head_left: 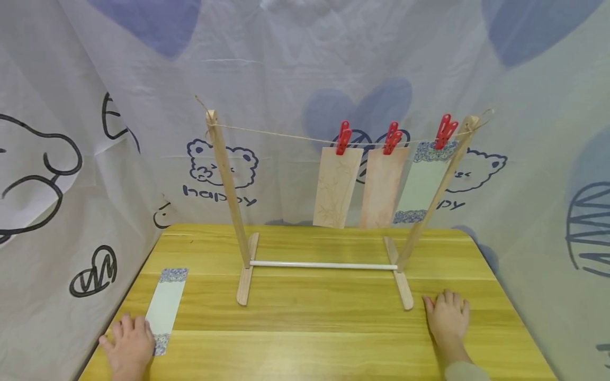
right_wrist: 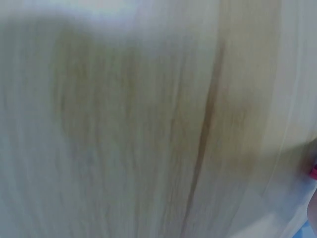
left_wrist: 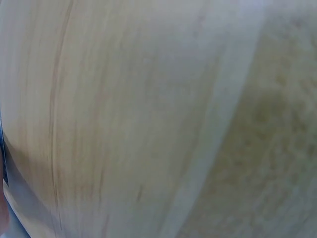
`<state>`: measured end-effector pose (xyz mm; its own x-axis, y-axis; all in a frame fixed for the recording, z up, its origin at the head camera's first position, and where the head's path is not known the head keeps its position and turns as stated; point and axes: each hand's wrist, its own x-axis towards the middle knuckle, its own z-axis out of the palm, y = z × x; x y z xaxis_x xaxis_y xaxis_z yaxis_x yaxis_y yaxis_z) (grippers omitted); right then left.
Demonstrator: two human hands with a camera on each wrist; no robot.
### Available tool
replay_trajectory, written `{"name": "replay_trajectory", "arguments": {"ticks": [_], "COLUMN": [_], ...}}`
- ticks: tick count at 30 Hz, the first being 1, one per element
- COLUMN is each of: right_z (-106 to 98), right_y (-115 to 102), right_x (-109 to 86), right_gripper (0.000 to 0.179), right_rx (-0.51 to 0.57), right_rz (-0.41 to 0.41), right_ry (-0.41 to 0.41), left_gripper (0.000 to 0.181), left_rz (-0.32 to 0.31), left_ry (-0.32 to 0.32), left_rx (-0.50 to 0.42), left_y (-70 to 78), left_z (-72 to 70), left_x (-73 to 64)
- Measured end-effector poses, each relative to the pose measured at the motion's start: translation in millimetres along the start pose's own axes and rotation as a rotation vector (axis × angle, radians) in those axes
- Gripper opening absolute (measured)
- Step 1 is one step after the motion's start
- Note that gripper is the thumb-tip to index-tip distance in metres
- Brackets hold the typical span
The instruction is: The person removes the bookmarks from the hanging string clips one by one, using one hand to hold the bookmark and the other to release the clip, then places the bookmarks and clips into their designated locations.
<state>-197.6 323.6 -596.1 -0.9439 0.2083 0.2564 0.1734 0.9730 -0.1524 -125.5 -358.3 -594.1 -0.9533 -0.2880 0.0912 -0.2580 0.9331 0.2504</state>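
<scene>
On the left of the table, a pale paper strip (head_left: 165, 307) with blue patterned ends lies flat. My left hand (head_left: 129, 343) rests at its lower left edge, fingers spread loosely and covering a little of it. My right hand (head_left: 448, 316) lies palm down on the table at the right, beside the foot of the wooden stand (head_left: 229, 190); its underside is hidden. At the right wrist view's edge, a small red piece (right_wrist: 314, 172) shows near a fingertip, too cropped to identify. The left wrist view is mostly blurred tabletop.
A string (head_left: 276, 133) spans the stand's posts. Red clothespins (head_left: 344, 138) hold a cream paper strip (head_left: 336, 188), a pinkish strip (head_left: 383, 189) and a blue-patterned strip (head_left: 419, 182) on it. A white rod (head_left: 324, 265) joins the feet on the wooden table (head_left: 305, 328). Printed cloth (head_left: 286, 69) hangs around.
</scene>
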Motion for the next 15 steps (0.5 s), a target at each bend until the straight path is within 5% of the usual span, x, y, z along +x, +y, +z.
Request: {"name": "replay_trajectory", "arguments": {"ticks": [15], "right_z": [5], "right_y": [-13], "right_x": [-1.0], "right_gripper": [0.042], "right_rx": [0.001], "right_rz": [0.033], "right_ry": [0.028], "left_gripper": [0.020], "left_rz": [-0.005], "left_ry": [0.002], "left_rx": [0.027], "left_y": [-0.3], "left_z": [0.3], "left_x": [1.4]}}
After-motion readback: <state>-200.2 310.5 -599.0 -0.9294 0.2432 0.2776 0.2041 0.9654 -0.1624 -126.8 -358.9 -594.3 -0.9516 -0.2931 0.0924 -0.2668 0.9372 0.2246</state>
